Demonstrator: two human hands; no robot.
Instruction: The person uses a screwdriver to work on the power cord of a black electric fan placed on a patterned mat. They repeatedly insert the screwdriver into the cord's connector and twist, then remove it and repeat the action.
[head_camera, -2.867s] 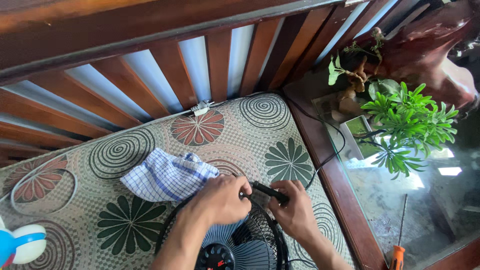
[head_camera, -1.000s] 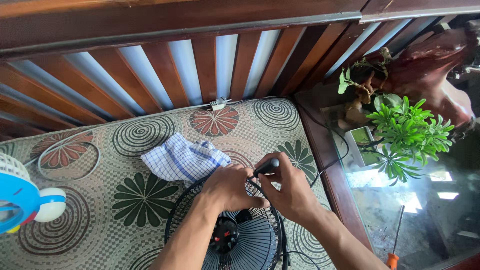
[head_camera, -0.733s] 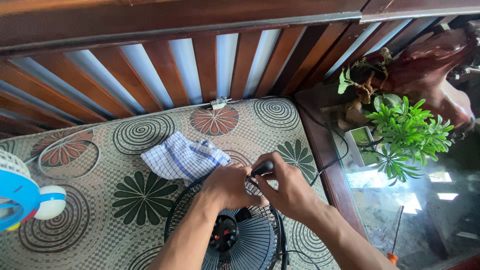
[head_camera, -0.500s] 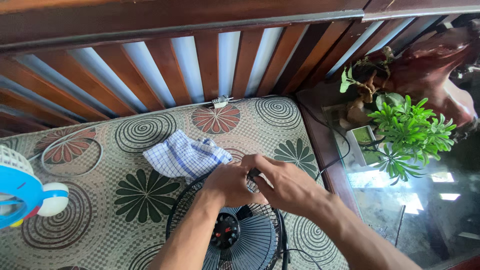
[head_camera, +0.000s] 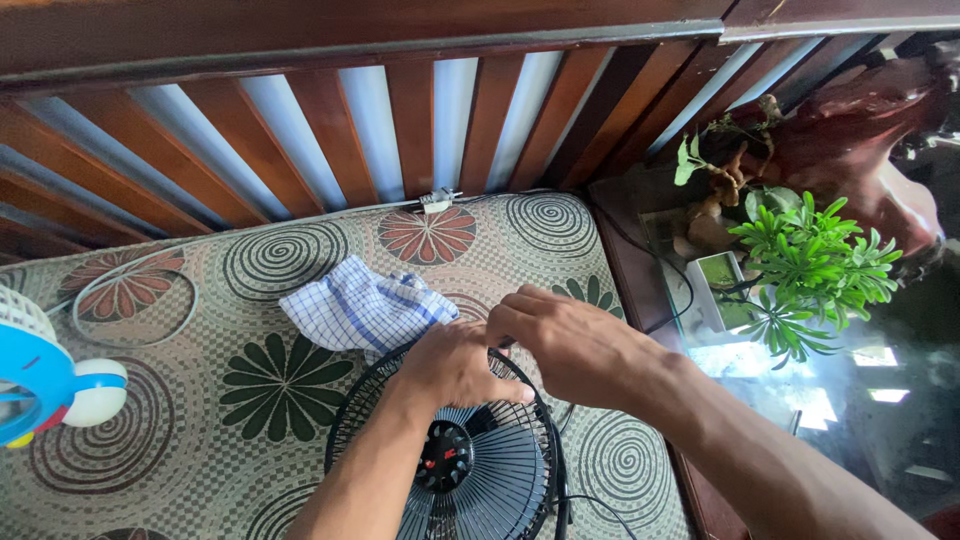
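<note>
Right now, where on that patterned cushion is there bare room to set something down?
Bare patch between the checked cloth, the black fan grille and the blue-and-white fan, over the dark leaf print. Another along the back by the wooden slats, apart from the white cord. Crowded at the grille's top rim, where the left hand and right hand meet.

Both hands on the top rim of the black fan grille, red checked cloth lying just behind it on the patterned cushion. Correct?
Not quite: the cloth is blue and white checked, not red. The head view shows it. The rest holds: the left hand and right hand are on the top rim of the black fan grille, and the cloth lies just behind it on the patterned cushion.
</note>
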